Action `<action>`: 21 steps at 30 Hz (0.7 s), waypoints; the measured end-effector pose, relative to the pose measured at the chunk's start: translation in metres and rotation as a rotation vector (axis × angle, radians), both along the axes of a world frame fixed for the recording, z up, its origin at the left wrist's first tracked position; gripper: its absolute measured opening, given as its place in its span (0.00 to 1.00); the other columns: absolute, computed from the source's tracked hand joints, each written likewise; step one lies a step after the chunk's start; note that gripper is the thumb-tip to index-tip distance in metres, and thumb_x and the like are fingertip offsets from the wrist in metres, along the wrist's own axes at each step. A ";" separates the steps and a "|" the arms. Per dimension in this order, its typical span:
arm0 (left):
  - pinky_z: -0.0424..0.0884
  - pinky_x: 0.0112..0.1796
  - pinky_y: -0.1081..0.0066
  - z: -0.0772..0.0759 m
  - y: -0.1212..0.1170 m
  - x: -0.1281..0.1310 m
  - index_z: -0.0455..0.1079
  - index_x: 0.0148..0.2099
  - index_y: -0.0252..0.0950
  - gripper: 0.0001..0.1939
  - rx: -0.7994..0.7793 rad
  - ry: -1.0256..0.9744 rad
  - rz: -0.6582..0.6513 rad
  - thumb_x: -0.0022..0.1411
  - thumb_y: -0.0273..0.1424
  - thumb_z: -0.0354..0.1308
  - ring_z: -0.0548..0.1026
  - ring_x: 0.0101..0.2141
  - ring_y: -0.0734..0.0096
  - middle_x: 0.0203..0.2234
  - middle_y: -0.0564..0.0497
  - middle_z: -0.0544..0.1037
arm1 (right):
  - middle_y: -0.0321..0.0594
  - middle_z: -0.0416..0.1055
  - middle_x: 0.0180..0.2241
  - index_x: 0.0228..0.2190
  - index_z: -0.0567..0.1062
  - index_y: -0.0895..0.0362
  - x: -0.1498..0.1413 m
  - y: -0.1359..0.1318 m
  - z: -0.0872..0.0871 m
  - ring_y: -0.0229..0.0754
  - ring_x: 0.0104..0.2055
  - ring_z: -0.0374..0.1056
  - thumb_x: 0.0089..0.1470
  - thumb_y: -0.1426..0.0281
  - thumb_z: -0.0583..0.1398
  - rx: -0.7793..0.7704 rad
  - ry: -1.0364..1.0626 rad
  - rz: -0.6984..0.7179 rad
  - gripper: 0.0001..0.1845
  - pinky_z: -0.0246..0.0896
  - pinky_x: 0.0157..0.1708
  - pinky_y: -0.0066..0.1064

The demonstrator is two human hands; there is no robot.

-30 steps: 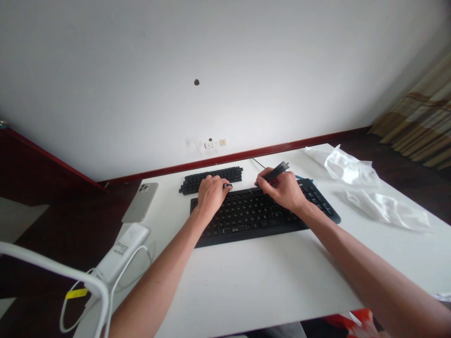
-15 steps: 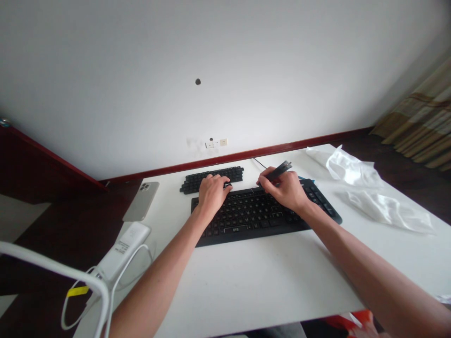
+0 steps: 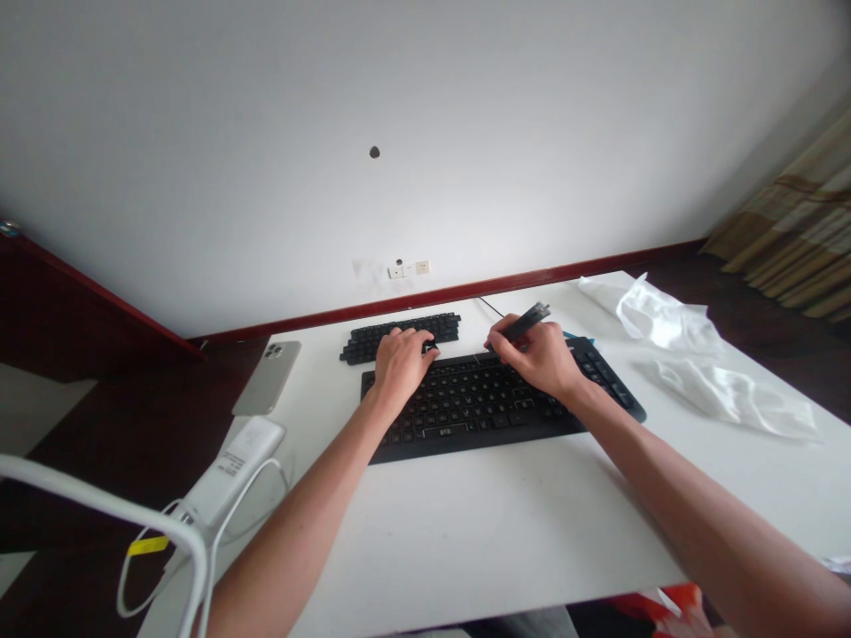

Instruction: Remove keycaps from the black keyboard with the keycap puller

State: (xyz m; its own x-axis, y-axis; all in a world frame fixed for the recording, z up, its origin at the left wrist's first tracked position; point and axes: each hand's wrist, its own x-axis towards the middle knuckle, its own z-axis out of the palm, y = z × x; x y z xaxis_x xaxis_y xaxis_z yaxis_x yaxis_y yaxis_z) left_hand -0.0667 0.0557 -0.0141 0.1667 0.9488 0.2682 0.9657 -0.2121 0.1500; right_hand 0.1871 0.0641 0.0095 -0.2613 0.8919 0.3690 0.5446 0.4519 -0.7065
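A black keyboard base (image 3: 479, 438) lies on the white table, small pale marks showing where its keys sit. Behind it, several black keycaps (image 3: 405, 330) are set out in rows. Over the keyboard's back left corner, my left hand (image 3: 402, 361) pinches a small black keycap (image 3: 430, 345) between thumb and finger. My right hand (image 3: 542, 354) is closed around a dark pen (image 3: 530, 319), held slanted with its rear end up to the right. Its tip is hidden by my fingers near the keyboard's back edge.
On the left are a phone (image 3: 267, 379), a white power bank (image 3: 238, 465) and a white cable (image 3: 199, 549) with a yellow tag. Crumpled clear plastic bags (image 3: 665, 319) lie on the right. Behind the table stands a wall with sockets (image 3: 409, 268).
Both hands hold nearly the same pose and place. The small keycap in my left fingers looks slightly turned; otherwise the view has barely shifted.
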 end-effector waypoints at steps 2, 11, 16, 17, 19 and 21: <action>0.68 0.40 0.63 0.000 0.000 0.000 0.80 0.55 0.41 0.14 0.000 -0.004 -0.002 0.70 0.40 0.66 0.75 0.40 0.58 0.37 0.50 0.82 | 0.36 0.76 0.22 0.32 0.80 0.56 0.000 0.000 0.000 0.42 0.23 0.72 0.63 0.62 0.62 0.001 -0.008 -0.001 0.12 0.65 0.30 0.30; 0.68 0.40 0.63 -0.001 0.002 -0.002 0.80 0.54 0.42 0.15 0.007 -0.010 -0.009 0.69 0.41 0.67 0.75 0.40 0.58 0.37 0.50 0.82 | 0.37 0.77 0.23 0.32 0.80 0.56 0.000 0.001 -0.001 0.42 0.24 0.73 0.63 0.61 0.61 -0.018 -0.011 0.001 0.13 0.65 0.29 0.30; 0.69 0.40 0.63 -0.001 0.003 -0.002 0.80 0.55 0.40 0.16 -0.002 -0.024 -0.014 0.69 0.41 0.66 0.75 0.40 0.58 0.37 0.50 0.82 | 0.37 0.78 0.25 0.33 0.80 0.55 0.000 0.001 -0.002 0.42 0.24 0.73 0.63 0.61 0.61 -0.017 -0.011 0.004 0.12 0.66 0.30 0.31; 0.69 0.40 0.63 -0.001 0.003 -0.002 0.80 0.55 0.40 0.16 -0.005 -0.026 -0.012 0.69 0.41 0.66 0.75 0.40 0.58 0.37 0.50 0.82 | 0.37 0.78 0.25 0.33 0.80 0.55 0.000 0.001 -0.002 0.42 0.24 0.73 0.63 0.61 0.61 -0.018 -0.010 0.003 0.12 0.66 0.30 0.31; 0.69 0.40 0.63 -0.001 0.003 -0.003 0.80 0.55 0.40 0.16 -0.008 -0.023 -0.011 0.69 0.41 0.66 0.76 0.41 0.58 0.37 0.50 0.82 | 0.38 0.78 0.25 0.33 0.80 0.55 0.000 0.001 -0.002 0.42 0.25 0.73 0.63 0.61 0.61 -0.019 -0.010 0.001 0.12 0.66 0.30 0.31; 0.69 0.41 0.63 -0.001 0.003 -0.003 0.80 0.55 0.41 0.16 -0.012 -0.016 -0.016 0.70 0.41 0.66 0.76 0.41 0.58 0.38 0.49 0.82 | 0.38 0.78 0.25 0.33 0.80 0.56 0.000 0.000 -0.002 0.42 0.25 0.73 0.63 0.61 0.61 -0.020 -0.011 -0.002 0.12 0.66 0.30 0.31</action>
